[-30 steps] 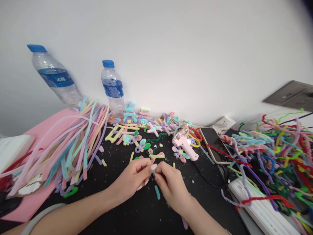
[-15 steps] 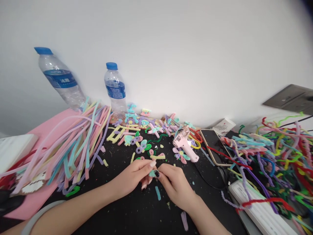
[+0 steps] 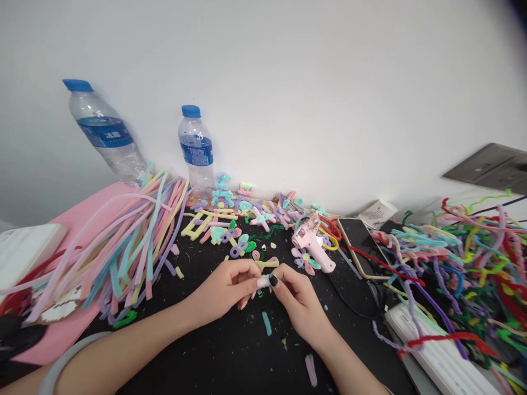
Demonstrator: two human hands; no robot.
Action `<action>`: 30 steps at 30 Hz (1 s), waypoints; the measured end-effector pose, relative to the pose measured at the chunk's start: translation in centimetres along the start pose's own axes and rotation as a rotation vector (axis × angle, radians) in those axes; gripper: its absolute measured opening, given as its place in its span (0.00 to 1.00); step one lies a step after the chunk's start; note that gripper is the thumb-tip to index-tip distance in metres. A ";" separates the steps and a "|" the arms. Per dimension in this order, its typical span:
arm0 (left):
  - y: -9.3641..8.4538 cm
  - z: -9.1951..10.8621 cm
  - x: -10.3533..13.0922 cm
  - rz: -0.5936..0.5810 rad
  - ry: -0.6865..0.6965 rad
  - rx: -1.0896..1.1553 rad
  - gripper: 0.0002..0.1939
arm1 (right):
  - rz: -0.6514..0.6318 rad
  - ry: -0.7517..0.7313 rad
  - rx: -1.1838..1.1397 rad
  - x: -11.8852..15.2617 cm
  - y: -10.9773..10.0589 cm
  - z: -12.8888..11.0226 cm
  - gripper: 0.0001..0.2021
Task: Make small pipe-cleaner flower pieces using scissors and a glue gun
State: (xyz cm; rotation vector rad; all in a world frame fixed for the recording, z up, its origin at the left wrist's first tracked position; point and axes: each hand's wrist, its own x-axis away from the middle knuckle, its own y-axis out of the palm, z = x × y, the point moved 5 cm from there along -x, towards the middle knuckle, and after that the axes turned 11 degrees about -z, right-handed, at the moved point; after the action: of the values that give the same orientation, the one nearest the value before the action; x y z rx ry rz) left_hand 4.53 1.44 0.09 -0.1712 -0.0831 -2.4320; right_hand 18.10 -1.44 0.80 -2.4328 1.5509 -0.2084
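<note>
Over the middle of the black table [image 3: 214, 351], my left hand [image 3: 233, 285] and my right hand [image 3: 296, 296] meet fingertip to fingertip. Both pinch a small teal piece of pipe cleaner [image 3: 267, 277], mostly covered by the fingers. Just beyond them lies a pink and yellow looped pipe cleaner [image 3: 265, 262]. Below the fingertips is a short blue pipe-cleaner scrap [image 3: 267, 323], with a lilac scrap [image 3: 310, 370] nearer me. A pink hot glue gun [image 3: 313, 244] rests beyond my right hand, beside a pipe-cleaner flower [image 3: 303, 259].
Long pastel pipe cleaners [image 3: 140, 236] cover a pink sheet [image 3: 96, 206] on the left. Two water bottles [image 3: 196, 151] stand against the wall. A phone [image 3: 360, 241], a white power strip [image 3: 440, 351] and tangled bright pipe cleaners [image 3: 486, 263] fill the right. Finished pipe-cleaner shapes [image 3: 230, 216] lie at the back.
My hands have shifted slightly up and right, and their fingertips have drawn closer together. The teal piece shows less between them now. The view has moved a little.
</note>
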 end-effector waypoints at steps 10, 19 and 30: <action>-1.1 0.7 0.1 0.066 0.095 0.030 0.15 | 0.164 0.011 -0.224 0.0 -1.5 0.8 0.17; -0.9 0.7 0.1 0.025 0.074 0.047 0.15 | 0.049 -0.009 -0.257 -0.1 -1.3 0.7 0.17; -0.8 0.9 0.4 0.055 0.047 -0.174 0.16 | 0.070 0.021 -0.133 -0.2 -1.4 0.9 0.17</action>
State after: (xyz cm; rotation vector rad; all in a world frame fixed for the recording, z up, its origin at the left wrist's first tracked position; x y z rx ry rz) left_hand 3.82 1.87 1.08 -0.1916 0.1526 -2.3856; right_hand 19.49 -0.61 0.37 -2.4770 1.7066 -0.1216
